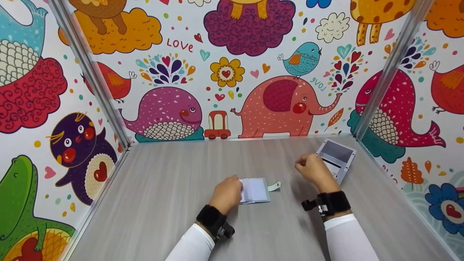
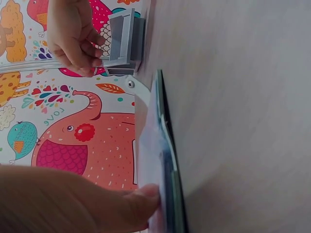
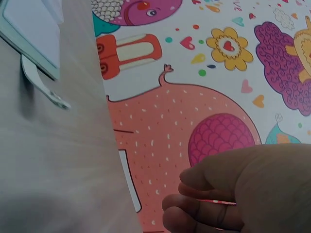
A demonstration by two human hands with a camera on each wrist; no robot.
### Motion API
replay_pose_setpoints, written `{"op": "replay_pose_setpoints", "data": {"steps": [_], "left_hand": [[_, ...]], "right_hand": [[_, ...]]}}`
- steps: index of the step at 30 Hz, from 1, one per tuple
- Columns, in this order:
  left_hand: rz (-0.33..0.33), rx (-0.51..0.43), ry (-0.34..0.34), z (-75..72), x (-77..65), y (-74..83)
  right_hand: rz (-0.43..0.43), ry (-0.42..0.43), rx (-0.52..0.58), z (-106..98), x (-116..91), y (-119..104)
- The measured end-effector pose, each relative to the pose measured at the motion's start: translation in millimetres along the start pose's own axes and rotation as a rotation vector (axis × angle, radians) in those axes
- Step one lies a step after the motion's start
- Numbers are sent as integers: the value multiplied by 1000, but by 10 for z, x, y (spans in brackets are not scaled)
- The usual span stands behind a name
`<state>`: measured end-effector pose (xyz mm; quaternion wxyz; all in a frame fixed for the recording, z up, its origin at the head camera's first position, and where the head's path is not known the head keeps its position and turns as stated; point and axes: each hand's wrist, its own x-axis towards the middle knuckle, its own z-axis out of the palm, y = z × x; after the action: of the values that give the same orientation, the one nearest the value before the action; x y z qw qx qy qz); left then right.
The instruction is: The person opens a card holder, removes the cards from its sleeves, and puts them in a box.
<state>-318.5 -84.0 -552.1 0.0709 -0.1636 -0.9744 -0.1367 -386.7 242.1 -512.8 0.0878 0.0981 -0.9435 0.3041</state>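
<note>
On the table [image 1: 163, 188], a booklet [image 1: 259, 189] lies with its strap [image 1: 274, 186] reaching right; the left hand [image 1: 226, 194] is at its left edge. Farther right and back sits a tray [image 1: 337, 150] near the back wall [image 1: 226, 105], the right hand [image 1: 314, 171] before its left side.

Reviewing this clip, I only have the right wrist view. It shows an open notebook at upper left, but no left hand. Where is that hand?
Observer: The left hand holds the notebook at the side away from its strap.
Operator: Is there anything else that I'm missing?
Observer: Yes, in the head view a grey box lies just past the right hand, to its right.
Operator: What clothing can you see?
Observer: White sleeves, one on each forearm.
</note>
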Motion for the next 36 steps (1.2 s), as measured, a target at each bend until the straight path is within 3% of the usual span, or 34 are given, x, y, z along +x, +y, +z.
{"op": "replay_pose_setpoints", "data": {"steps": [5,14,21,26,32,35,36], "left_hand": [[-13,-1,-10,21,14,-12],[-60,-54,-19,22,17,-19],[-75,-61,-21,20,23,-12],[-84,-38,-25,-13,25,11],[-83,-32,-22,-30,21,16],[-87,-61,-24,31,43,-27],[-81,-52,-13,127,70,-76]], "right_hand": [[-44,-10,1,112,2,-91],[-16,-129,64,384,-53,-362],[-153,-190,74,695,-127,-579],[-134,-254,67,850,-193,-659],[-143,-265,30,937,-216,-666],[-138,-265,27,958,-222,-669],[-140,-264,24,964,-226,-666]]}}
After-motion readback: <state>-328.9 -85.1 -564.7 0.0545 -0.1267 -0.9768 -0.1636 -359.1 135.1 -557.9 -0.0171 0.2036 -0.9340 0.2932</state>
